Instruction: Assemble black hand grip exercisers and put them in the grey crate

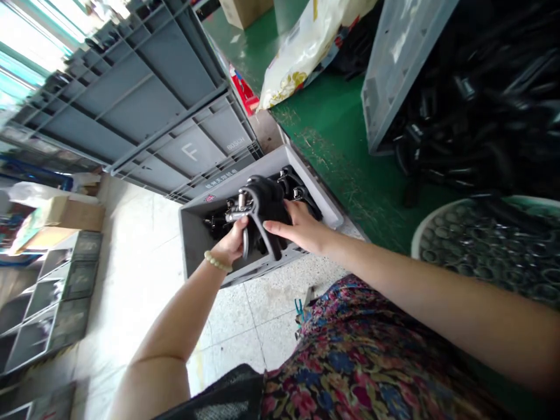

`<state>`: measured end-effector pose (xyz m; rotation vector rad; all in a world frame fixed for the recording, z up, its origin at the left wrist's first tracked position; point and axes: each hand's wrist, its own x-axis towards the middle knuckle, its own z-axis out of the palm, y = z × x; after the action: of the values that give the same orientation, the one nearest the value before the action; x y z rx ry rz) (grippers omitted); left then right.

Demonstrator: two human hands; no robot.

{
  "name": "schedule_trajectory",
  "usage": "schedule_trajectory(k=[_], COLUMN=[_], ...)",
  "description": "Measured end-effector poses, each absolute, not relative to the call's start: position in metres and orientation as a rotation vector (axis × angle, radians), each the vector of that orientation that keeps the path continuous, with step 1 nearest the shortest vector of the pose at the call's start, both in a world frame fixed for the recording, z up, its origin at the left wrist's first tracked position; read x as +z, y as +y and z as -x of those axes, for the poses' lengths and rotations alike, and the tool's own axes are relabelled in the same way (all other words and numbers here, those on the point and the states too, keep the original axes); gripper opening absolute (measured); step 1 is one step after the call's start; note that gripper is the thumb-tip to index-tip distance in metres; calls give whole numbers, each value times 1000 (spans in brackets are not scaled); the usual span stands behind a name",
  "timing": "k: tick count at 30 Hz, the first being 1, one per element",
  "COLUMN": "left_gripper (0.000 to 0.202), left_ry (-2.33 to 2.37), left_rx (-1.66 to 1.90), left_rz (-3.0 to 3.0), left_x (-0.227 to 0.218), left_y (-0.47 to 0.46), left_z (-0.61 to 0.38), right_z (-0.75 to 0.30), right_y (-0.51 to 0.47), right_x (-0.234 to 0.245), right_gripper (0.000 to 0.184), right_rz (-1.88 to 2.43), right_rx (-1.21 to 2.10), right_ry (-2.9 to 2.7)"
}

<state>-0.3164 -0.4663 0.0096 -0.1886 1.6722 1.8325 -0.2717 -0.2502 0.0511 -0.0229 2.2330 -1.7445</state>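
Observation:
Both my arms reach down into a grey plastic bin [192,233] on the floor, which holds several black hand grippers. My left hand [234,242], with a bead bracelet on the wrist, is closed around the handle of one black hand gripper [262,201] with a metal spring, lifted above the bin. My right hand [300,224] rests against the same bundle of black grippers, fingers stretched along them and partly curled over the top. More grippers lie under my hands, mostly hidden.
Stacked grey crates [144,93] stand behind the bin. A green table [341,134] on the right bears a grey crate [394,64] of black parts, a white basin [485,245] of metal rings and a plastic bag [306,46]. Grey shelving [48,297] stands left.

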Motion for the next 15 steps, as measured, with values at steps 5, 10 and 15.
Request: schedule_trajectory(k=[5,10,15], left_gripper=[60,46,47], left_ry=[2036,2122,2228], left_rx=[1851,1714,1459], left_rz=[901,1038,1046], left_x=[-35,-65,-99], left_y=[-597,-667,-683], left_z=[275,279,308], right_z=[252,225,199], right_y=[-256,-203,-178], right_x=[36,15,10], right_gripper=[76,57,35], right_rz=[-2,-348,-673], right_rx=[-1733,-1926,-2015], right_ry=[2176,2112,2054])
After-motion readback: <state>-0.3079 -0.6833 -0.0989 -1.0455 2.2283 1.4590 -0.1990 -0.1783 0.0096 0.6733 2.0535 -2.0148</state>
